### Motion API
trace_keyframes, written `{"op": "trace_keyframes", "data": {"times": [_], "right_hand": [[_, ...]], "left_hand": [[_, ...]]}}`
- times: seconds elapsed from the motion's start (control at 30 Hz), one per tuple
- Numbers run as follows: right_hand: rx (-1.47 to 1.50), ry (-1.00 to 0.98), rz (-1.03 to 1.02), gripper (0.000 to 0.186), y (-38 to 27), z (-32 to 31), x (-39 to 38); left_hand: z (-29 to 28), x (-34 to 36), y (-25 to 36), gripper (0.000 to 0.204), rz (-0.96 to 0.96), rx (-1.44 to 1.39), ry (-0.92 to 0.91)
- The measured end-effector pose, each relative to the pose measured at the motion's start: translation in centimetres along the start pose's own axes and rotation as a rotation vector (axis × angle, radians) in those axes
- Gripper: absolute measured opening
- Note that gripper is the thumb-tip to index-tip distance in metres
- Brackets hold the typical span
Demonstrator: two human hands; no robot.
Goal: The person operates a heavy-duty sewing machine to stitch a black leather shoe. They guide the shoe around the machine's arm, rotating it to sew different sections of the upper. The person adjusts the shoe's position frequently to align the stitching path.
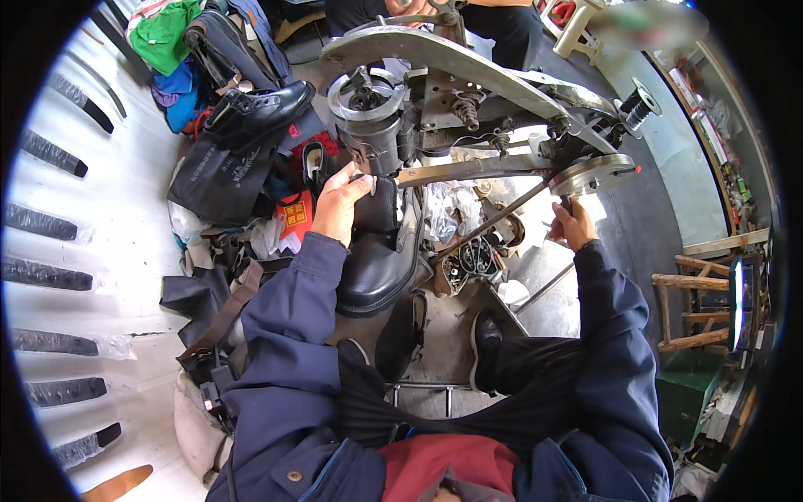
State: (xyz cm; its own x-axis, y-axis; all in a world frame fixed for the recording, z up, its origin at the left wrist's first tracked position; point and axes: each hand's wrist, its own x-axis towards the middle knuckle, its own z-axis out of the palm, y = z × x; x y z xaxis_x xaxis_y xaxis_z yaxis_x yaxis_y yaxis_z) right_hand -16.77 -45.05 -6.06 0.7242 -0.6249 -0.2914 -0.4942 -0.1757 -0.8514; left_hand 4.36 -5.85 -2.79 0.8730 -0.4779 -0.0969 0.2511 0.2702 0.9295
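Apparently, the left hand (337,203) is grasping a black leather boot (376,274) by its top, under the cobbler's sewing machine (368,138), the toe pointing wearer-ward from that grip. The right hand (574,224) is clasping the handwheel's (590,176) handle (566,202); stitching seems underway, the remaining seam hidden.

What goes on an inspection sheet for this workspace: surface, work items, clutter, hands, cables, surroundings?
Surface: dark grey floor at right.
Work items: black leather boot at a grey metal sewing machine with round silver wheel.
Clutter: black fabric bag, black lace-up shoe, clear plastic bags.
Hands: left hand at the boot's top; right hand closed just below the wheel.
Cables: cannot tell among lower-left clutter.
Surroundings: brown wooden stool frame; white panel bearing black strips.
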Motion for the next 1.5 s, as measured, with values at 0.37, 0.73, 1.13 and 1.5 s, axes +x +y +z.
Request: {"op": "trace_keyframes", "data": {"times": [0.37, 0.73, 1.13, 1.5], "right_hand": [[0.100, 0.324, -0.504, 0.011, -6.9, -7.4, -1.0], [0.001, -0.030, 0.058, 0.031, -0.2, -0.6, 0.6], [-0.169, 0.550, -0.249, 0.012, 0.1, -8.6, 3.6], [0.100, 0.116, -0.504, 0.018, -7.3, -4.6, -2.4]], "left_hand": [[0.2, -0.2, 0.5, 0.035, 0.026, -0.014, -0.077], [0.3, -0.1, 0.6, 0.025, 0.063, 0.038, -0.049], [0.1, 0.3, -0.1, 0.023, 0.019, -0.028, 0.038], [-0.8, 0.8, -0.9, 0.033, 0.050, -0.071, 0.012]]}}
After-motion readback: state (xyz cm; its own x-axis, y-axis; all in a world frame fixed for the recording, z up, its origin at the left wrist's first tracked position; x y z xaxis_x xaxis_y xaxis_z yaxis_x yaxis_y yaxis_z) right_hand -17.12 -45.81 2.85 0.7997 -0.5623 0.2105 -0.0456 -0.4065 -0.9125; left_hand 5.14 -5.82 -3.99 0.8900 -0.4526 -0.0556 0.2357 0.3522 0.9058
